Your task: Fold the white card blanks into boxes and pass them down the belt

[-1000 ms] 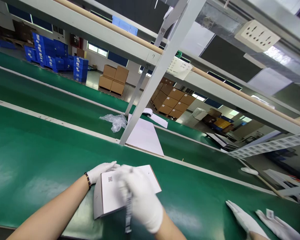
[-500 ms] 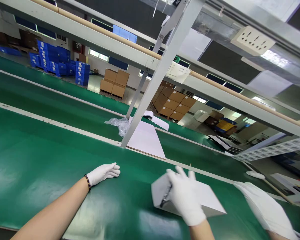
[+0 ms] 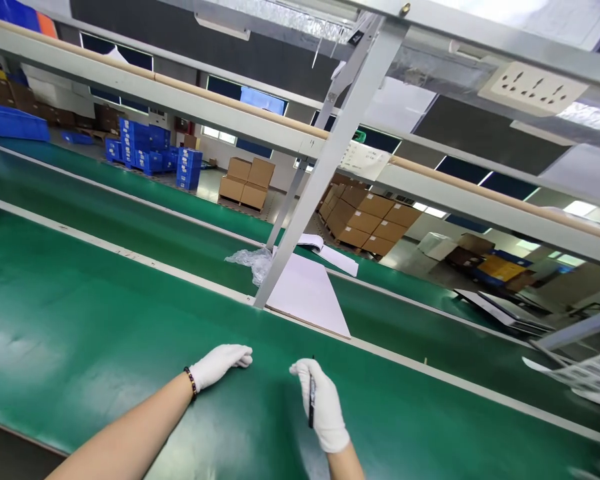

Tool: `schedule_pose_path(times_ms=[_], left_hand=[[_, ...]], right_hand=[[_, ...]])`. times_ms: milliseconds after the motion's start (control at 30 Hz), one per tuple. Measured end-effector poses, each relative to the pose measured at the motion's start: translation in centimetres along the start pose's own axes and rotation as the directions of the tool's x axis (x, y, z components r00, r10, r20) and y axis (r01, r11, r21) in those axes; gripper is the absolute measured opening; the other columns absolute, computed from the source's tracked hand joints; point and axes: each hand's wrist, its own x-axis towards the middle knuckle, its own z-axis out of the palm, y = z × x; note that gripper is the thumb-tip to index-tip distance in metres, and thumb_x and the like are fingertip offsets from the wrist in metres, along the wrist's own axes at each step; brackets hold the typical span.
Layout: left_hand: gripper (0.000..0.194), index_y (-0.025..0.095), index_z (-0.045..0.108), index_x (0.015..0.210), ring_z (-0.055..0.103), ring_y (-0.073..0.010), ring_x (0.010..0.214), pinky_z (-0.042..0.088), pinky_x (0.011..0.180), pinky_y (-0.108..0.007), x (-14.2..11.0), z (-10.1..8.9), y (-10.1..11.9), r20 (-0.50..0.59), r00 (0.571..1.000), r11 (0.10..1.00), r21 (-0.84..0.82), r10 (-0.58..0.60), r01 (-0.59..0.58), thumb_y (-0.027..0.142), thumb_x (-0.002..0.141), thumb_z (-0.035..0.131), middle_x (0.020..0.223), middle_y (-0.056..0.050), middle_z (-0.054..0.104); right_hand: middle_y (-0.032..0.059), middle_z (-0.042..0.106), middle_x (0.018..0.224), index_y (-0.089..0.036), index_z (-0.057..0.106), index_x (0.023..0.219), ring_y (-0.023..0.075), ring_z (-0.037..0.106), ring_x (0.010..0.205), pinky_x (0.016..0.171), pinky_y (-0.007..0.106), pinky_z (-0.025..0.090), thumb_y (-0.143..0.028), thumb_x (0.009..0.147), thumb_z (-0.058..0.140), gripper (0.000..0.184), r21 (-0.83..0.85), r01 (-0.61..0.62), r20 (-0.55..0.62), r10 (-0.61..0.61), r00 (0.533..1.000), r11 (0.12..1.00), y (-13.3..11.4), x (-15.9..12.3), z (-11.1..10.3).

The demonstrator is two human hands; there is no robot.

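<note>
My left hand (image 3: 223,367), in a white glove with a beaded bracelet at the wrist, is over the green belt (image 3: 105,333). Its fingers are stretched out, lightly bent, with nothing in them. To its right, my gloved right hand (image 3: 325,408) is closed around a slim black pen (image 3: 312,400), held nearly upright along the palm. The pen's tip is hard to make out. Green belt surface lies around both hands.
A slanted metal post (image 3: 313,180) rises from the belt's far rail. Beside it lie a white board (image 3: 307,293) and crumpled clear plastic (image 3: 255,262). A power strip (image 3: 533,88) hangs overhead. Cartons (image 3: 370,217) and blue crates (image 3: 189,168) stand beyond.
The white box under my right hand has left the view, and so has another person's gloved hand at the right. My right hand has moved left, with the pen in it. The view has shifted.
</note>
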Motion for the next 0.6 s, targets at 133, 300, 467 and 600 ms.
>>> schedule_pose_path(times_ms=[133,300,467,600], left_hand=[[0.047,0.017,0.07,0.07,0.059,-0.0201,0.066,0.044,0.076,-0.032,-0.1,0.8,0.4,-0.029,1.0,0.989,0.147,0.004,0.0,0.061,0.079,0.056,0.064,-0.003,0.066],[0.047,0.018,0.071,0.103,0.056,-0.0192,0.065,0.04,0.071,-0.03,1.6,1.0,0.2,-0.088,0.996,0.968,0.251,-0.008,0.03,0.057,0.082,0.054,0.063,0.001,0.062],[0.054,0.015,0.065,0.113,0.057,-0.0181,0.065,0.043,0.066,-0.029,5.9,2.8,0.3,-0.172,0.985,0.978,0.208,0.012,0.024,0.056,0.08,0.056,0.067,-0.001,0.061],[0.055,0.011,0.053,0.12,0.061,-0.0164,0.074,0.047,0.066,-0.026,10.0,2.4,1.5,-0.38,0.922,0.98,0.197,0.074,0.002,0.053,0.091,0.034,0.09,-0.008,0.063]], right_hand=[[0.0102,0.071,0.081,-0.022,0.062,0.073,0.0274,0.068,0.085,0.086,0.04,0.05,-0.072,0.079,0.047,0.053,-0.147,0.059,-0.034,-0.065,0.997,0.987,3.5,1.4,3.8],[0.0076,0.067,0.072,-0.023,0.06,0.07,0.0276,0.067,0.084,0.082,0.04,0.052,-0.07,0.077,0.051,0.049,-0.146,0.035,-0.087,-0.048,0.995,0.989,5.8,2.5,5.3],[0.0123,0.071,0.086,-0.023,0.054,0.066,0.0294,0.066,0.098,0.088,0.042,0.05,-0.063,0.081,0.049,0.043,-0.11,-0.013,-0.142,-0.003,0.99,0.994,6.7,3.9,4.9],[0.015,0.071,0.098,-0.022,0.055,0.071,0.0293,0.066,0.101,0.093,0.044,0.048,-0.058,0.084,0.045,0.04,-0.071,-0.043,-0.182,0.03,0.983,0.997,7.4,4.4,4.4]])
